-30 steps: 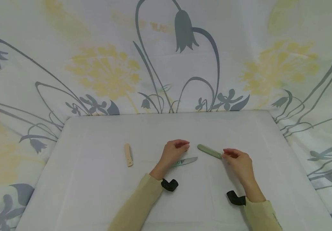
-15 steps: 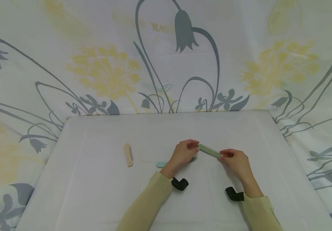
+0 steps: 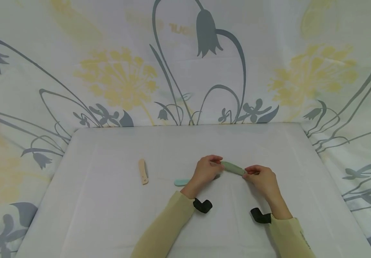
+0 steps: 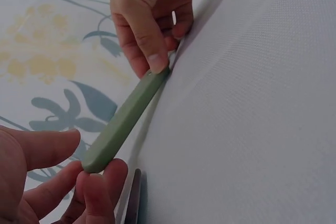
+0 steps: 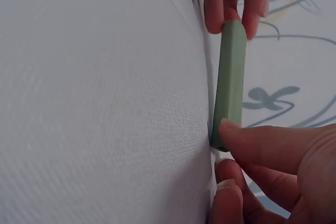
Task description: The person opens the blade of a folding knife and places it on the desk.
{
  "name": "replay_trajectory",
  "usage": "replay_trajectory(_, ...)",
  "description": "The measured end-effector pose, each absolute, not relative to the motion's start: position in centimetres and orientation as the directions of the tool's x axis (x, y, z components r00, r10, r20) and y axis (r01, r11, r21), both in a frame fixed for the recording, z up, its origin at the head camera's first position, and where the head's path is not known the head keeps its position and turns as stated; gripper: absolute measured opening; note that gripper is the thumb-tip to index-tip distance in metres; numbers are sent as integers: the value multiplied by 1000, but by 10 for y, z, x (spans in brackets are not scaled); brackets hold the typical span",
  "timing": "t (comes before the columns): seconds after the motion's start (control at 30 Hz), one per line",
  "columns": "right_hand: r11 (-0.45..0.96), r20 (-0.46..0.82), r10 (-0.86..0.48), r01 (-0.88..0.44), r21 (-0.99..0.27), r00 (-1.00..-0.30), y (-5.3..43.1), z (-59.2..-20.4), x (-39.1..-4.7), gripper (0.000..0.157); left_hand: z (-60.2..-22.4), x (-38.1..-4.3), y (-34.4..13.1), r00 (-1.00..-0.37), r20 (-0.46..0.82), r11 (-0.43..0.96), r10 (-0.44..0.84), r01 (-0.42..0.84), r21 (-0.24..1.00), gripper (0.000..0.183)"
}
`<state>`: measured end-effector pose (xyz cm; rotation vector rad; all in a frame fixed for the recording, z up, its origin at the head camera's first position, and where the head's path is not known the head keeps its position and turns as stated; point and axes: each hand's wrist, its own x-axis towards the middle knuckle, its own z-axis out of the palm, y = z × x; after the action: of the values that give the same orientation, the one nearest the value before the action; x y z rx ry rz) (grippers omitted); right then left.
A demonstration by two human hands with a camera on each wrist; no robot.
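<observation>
A closed folding knife point(image 3: 233, 168) with a sage-green handle is held between both hands above the table. The right hand point(image 3: 261, 179) pinches its near right end between thumb and fingers, around the pivot. At the opposite end, the fingertips of the left hand point(image 3: 204, 173) flank the rounded handle tip. In the left wrist view the left thumb point(image 4: 55, 148) appears slightly apart from the green handle point(image 4: 123, 124). Beneath the left hand lies an opened knife point(image 3: 181, 182) with a mint handle, its middle hidden. A beige folding knife point(image 3: 143, 172) lies farther left, untouched.
The table point(image 3: 108, 215) has a white cloth cover. Behind and beside it hangs a floral curtain point(image 3: 124, 71). Black wrist-camera mounts point(image 3: 203, 206) stick out from both sleeve cuffs.
My left hand has moved right, from above the mint knife to the green knife's left end. The right hand has shifted slightly left, and the green knife has turned a little.
</observation>
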<state>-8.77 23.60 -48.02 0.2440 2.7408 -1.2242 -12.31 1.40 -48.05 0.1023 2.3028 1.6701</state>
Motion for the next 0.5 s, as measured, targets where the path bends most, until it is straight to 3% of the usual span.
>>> replay_trajectory(0.2, 664, -178, 91, 193, -722, -980, 234, -477, -86, 27, -487, -123, 20, -956, -179, 342, 230, -93, 935, 16)
replay_trajectory(0.5, 656, -175, 66, 175, -734, -982, 234, -472, -83, 31, -488, -120, 17, -957, -178, 305, 229, -103, 947, 14)
